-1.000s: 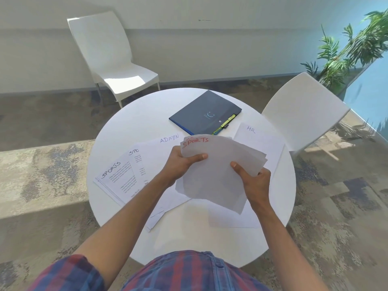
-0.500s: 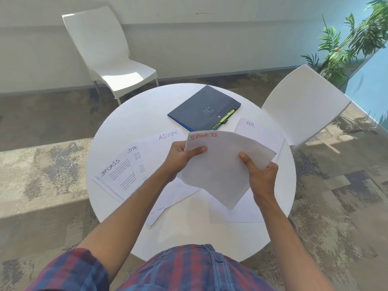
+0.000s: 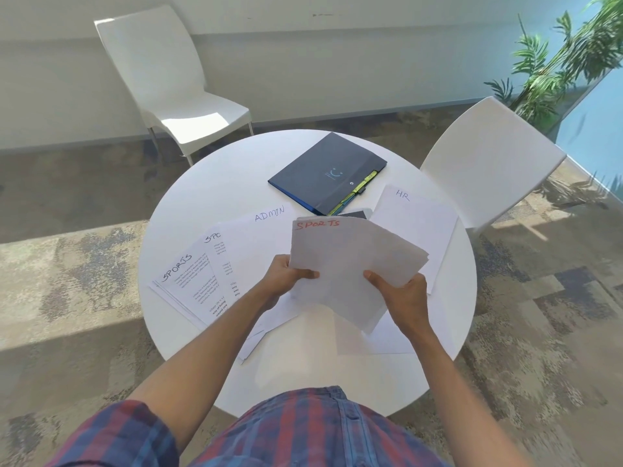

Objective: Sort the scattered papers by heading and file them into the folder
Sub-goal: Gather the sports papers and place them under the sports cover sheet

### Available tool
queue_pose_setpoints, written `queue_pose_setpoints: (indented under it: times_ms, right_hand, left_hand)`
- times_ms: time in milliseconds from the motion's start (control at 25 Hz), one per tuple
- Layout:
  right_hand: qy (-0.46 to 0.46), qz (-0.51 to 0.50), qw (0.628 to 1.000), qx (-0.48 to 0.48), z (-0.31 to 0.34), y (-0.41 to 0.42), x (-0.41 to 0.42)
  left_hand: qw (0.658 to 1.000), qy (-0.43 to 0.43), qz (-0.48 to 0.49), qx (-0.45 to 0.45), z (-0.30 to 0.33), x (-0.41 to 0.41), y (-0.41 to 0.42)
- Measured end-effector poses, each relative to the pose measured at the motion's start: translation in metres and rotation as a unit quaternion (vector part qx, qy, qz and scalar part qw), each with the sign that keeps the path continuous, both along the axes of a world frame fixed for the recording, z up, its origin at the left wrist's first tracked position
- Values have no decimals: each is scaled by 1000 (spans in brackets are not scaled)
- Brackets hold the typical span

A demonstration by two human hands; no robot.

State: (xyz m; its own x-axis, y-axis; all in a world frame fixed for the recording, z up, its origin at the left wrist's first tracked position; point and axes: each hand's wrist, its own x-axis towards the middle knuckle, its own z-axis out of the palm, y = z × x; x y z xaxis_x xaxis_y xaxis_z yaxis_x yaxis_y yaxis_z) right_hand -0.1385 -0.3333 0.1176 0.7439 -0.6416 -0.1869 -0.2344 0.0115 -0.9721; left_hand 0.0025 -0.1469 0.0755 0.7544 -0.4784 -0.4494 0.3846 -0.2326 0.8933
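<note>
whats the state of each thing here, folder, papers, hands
folder: closed, flat on the table
held stack: off the table, red SPORTS heading on top
left hand: grips the stack's left edge
right hand: grips its right edge
SPORTS sheets: flat, overlapping
ADMIN sheet: flat, partly covered
HR sheet: flat

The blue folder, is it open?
No, the blue folder lies closed and flat on the table, with coloured tabs sticking out of its edge.
</note>
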Motion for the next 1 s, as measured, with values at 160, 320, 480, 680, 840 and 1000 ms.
queue_pose_setpoints:
  times_ms: [160, 320, 480, 680, 840, 1000]
  right_hand:
    - [-44, -24, 998, 26, 5, 2, 2]
    - [-72, -37, 995, 51, 8, 6, 8]
    - [-101, -54, 991, 62, 9, 2, 12]
    - [-69, -35, 995, 64, -7, 7, 8]
    - [-69, -33, 995, 62, -16, 3, 6]
    - [-44, -18, 996, 70, -24, 2, 5]
  left_hand:
    - [1000, -6, -1, -16, 2, 1, -6]
    - [1000, 2, 3, -21, 0, -1, -9]
    - [998, -13, 20, -52, 5, 1, -12]
    - [1000, 7, 20, -22, -7, -6, -7]
    - [999, 11, 26, -38, -5, -8, -5]
    - [1000, 20, 14, -12, -13, -15, -2]
